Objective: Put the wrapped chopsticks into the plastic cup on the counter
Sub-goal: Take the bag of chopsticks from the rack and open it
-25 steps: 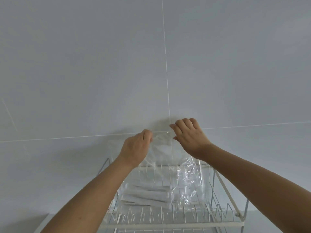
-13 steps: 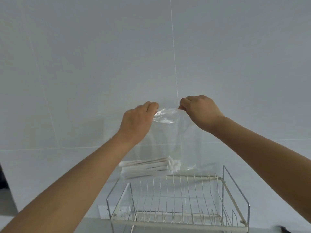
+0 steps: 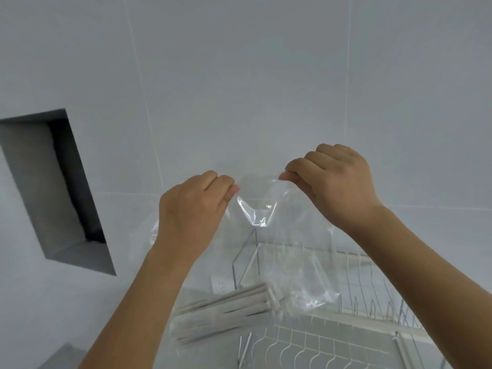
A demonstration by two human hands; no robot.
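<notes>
Inside clear bag (image 3: pixel 290 251): wrapped chopsticks (image 3: pixel 226 315)

Left hand (image 3: pixel 191 211) and right hand (image 3: pixel 338 182) pinch clear bag (image 3: pixel 287 249) holding wrapped chopsticks (image 3: pixel 226 312).

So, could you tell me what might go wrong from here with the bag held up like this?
1. Both hands, left and right, only pinch the top edge of the bag; the thin film could slip or tear.
2. The chopsticks lie bunched at the bottom, above the rack, and might spill into it.
3. No cup is in view.
</notes>
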